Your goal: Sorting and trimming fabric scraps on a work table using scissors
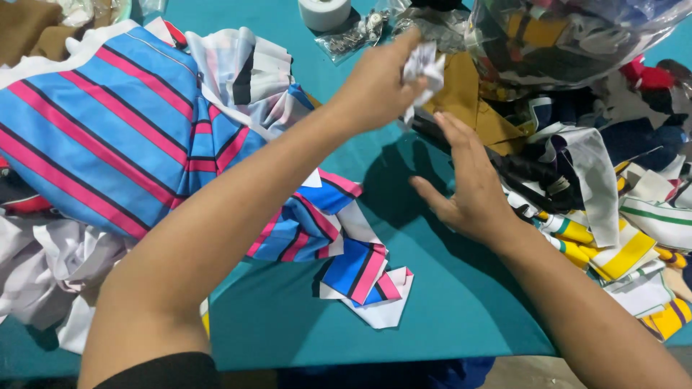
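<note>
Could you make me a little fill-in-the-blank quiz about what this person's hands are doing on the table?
1. The left hand grips a crumpled scrap coloured ____.
2. The right hand is open, holding ____.
3. The table is covered in ____ cloth.
4. The striped fabric on the left is blue and ____.

Missing words: white; nothing; teal; pink

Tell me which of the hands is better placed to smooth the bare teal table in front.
Right. The right hand is open, palm down, just above the bare teal table. The left hand is raised and already pinching a crumpled white scrap, so it is occupied.
</note>
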